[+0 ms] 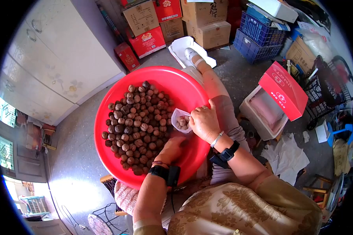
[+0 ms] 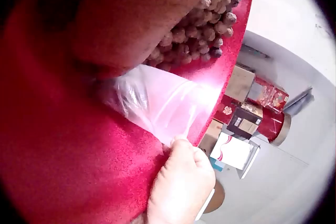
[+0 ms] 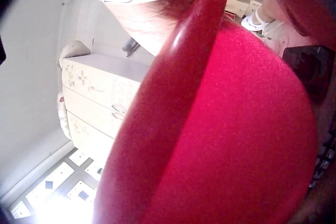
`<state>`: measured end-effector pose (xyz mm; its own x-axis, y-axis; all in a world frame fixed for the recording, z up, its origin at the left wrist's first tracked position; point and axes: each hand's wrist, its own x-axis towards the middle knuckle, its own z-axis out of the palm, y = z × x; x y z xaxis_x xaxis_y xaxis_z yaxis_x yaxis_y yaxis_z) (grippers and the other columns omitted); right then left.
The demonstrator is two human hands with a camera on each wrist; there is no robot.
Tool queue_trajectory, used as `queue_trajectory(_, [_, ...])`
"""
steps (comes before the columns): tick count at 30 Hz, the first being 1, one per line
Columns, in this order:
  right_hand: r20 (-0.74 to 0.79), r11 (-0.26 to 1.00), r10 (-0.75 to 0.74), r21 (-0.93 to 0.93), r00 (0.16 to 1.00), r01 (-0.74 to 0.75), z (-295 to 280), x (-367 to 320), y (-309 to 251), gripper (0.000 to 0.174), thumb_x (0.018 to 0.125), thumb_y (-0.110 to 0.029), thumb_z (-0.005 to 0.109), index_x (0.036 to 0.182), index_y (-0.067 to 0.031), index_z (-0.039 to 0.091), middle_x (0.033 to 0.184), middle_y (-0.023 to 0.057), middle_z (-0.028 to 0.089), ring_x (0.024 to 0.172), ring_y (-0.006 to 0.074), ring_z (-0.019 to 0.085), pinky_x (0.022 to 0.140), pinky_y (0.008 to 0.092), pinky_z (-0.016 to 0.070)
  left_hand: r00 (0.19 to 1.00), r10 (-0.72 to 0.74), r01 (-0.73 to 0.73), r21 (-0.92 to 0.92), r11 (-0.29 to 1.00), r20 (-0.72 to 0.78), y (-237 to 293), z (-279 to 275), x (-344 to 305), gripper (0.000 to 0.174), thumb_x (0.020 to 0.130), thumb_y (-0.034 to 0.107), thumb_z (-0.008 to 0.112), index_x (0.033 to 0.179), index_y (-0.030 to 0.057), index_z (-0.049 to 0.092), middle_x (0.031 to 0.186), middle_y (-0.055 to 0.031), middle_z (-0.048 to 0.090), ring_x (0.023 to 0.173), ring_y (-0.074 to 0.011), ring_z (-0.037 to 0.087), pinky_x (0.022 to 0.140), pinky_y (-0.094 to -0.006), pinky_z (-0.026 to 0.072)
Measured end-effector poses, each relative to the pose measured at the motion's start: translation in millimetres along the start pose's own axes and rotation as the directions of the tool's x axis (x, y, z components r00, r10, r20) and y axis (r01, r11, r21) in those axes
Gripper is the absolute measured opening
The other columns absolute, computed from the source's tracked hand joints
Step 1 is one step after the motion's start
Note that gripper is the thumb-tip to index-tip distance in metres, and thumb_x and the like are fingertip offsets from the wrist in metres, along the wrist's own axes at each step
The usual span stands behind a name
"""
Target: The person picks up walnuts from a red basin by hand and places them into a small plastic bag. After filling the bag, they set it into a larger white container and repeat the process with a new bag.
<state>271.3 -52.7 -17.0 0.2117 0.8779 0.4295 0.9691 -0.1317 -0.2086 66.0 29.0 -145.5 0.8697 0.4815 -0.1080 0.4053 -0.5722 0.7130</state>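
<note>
A large red basin [image 1: 192,84] holds a heap of brown walnuts [image 1: 135,121] on its left side. To the right of the heap sits a small translucent plastic bag [image 1: 181,120] with pale pieces inside. My right hand [image 1: 206,122] pinches the bag's edge between thumb and fingers, also seen in the left wrist view, where the bag [image 2: 173,95] stretches out from that hand [image 2: 181,182]. Low in the basin, just below the bag, is my left hand [image 1: 172,149]; its fingertips are blurred and shadowed, and I cannot tell what they hold. The basin's wall [image 3: 157,129] fills much of the right wrist view.
Cardboard boxes [image 1: 208,27] and blue crates [image 1: 259,35] stand at the back. An open foam box [image 1: 259,113] with a red lid is at the right, near crumpled white paper [image 1: 288,156]. A white cabinet [image 1: 47,58] stands at the left.
</note>
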Motion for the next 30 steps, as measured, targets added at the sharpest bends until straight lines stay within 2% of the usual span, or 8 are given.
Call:
queue_trajectory(5, [0.007, 1.0, 0.001, -0.008, 1.0, -0.001, -1.9, 0.5, -1.3, 0.018, 0.088, -0.021, 0.066, 0.076, -0.0092, 0.071, 0.08, 0.0097, 0.07, 0.088, 0.0292, 0.07, 0.116, 0.0607, 0.0322, 0.998, 0.055, -0.055, -0.071, 0.996, -0.005, 18.7, -6.6, -5.2, 0.043, 0.084, 0.007, 0.066, 0.126, 0.0095, 0.068, 0.126, -0.0202, 0.07, 0.119, -0.0406, 0.064, 0.101, -0.0471, 0.0523])
queue_trajectory(10, [0.017, 1.0, 0.009, -0.005, 1.0, -0.009, -0.8, 0.0, -0.9, 0.018, 0.088, -0.021, 0.066, 0.076, -0.009, 0.071, 0.08, 0.0096, 0.07, 0.088, 0.0291, 0.07, 0.116, 0.0602, 0.0321, 0.986, -0.139, 0.139, 0.007, 0.99, 0.09, 44.7, -21.2, -11.2, 0.04, 0.089, 0.015, 0.066, 0.129, 0.0133, 0.064, 0.118, -0.0224, 0.071, 0.114, -0.0427, 0.066, 0.096, -0.0507, 0.0532])
queue_trajectory(16, [0.008, 1.0, 0.005, -0.003, 1.0, -0.005, -1.4, 0.1, -1.4, 0.017, 0.087, -0.021, 0.066, 0.075, -0.0089, 0.071, 0.079, 0.0099, 0.07, 0.088, 0.0293, 0.07, 0.116, 0.06, 0.0327, 0.984, -0.125, 0.12, 0.046, 0.992, 0.126, 30.0, -8.7, -9.3, 0.041, 0.091, 0.015, 0.063, 0.131, 0.0133, 0.06, 0.112, -0.0242, 0.072, 0.109, -0.0447, 0.067, 0.091, -0.0553, 0.0528])
queue_trajectory(23, [-0.003, 1.0, 0.006, -0.007, 1.0, -0.006, -1.7, 0.5, -1.7, 0.017, 0.086, -0.021, 0.067, 0.075, -0.009, 0.071, 0.079, 0.0102, 0.071, 0.088, 0.0295, 0.07, 0.115, 0.0598, 0.0335, 0.984, -0.147, 0.158, -0.107, 0.982, 0.103, 44.7, -23.2, -11.1, 0.039, 0.084, 0.014, 0.072, 0.122, 0.0088, 0.066, 0.109, -0.0221, 0.074, 0.105, -0.0409, 0.07, 0.09, -0.0481, 0.0559])
queue_trajectory(25, [0.001, 1.0, 0.007, -0.007, 1.0, -0.007, -1.6, 0.6, -1.9, 0.017, 0.086, -0.021, 0.067, 0.075, -0.009, 0.071, 0.079, 0.0101, 0.071, 0.088, 0.0294, 0.07, 0.115, 0.0599, 0.0337, 0.953, -0.302, 0.296, -0.222, 0.929, 0.008, 44.3, -29.3, -6.8, 0.037, 0.08, 0.014, 0.076, 0.115, 0.0052, 0.067, 0.104, -0.0199, 0.075, 0.1, -0.0351, 0.073, 0.087, -0.0424, 0.0571])
queue_trajectory(26, [-0.003, 1.0, 0.005, -0.003, 1.0, -0.005, -1.2, 0.5, -1.7, 0.017, 0.087, -0.021, 0.067, 0.075, -0.009, 0.07, 0.079, 0.0099, 0.07, 0.088, 0.0292, 0.07, 0.114, 0.0598, 0.0338, 0.953, -0.302, 0.296, -0.222, 0.929, 0.009, 44.1, -32.4, -4.2, 0.037, 0.08, 0.014, 0.076, 0.115, 0.0052, 0.067, 0.104, -0.0199, 0.075, 0.1, -0.0351, 0.073, 0.087, -0.0424, 0.0571])
queue_trajectory(28, [-0.007, 1.0, 0.005, -0.001, 1.0, -0.005, -1.3, 0.1, -1.3, 0.017, 0.087, -0.021, 0.066, 0.075, -0.0091, 0.07, 0.079, 0.0097, 0.07, 0.087, 0.0291, 0.07, 0.114, 0.0596, 0.0339, 0.915, -0.309, 0.26, -0.205, 0.944, -0.26, 40.3, -36.3, 0.1, 0.038, 0.078, 0.015, 0.078, 0.113, 0.0041, 0.066, 0.099, -0.0163, 0.075, 0.093, -0.0311, 0.073, 0.085, -0.0396, 0.0576])
queue_trajectory(30, [-0.022, 1.0, 0.005, 0.005, 1.0, -0.005, -1.2, 0.1, -1.6, 0.017, 0.087, -0.02, 0.066, 0.075, -0.0091, 0.07, 0.078, 0.0094, 0.07, 0.087, 0.0289, 0.07, 0.114, 0.0593, 0.0338, 0.872, -0.316, 0.221, -0.276, 0.935, -0.373, 32.3, -42.9, 4.8, 0.039, 0.079, 0.013, 0.078, 0.114, 0.0038, 0.065, 0.097, -0.0144, 0.074, 0.09, -0.0283, 0.072, 0.083, -0.0377, 0.0578])
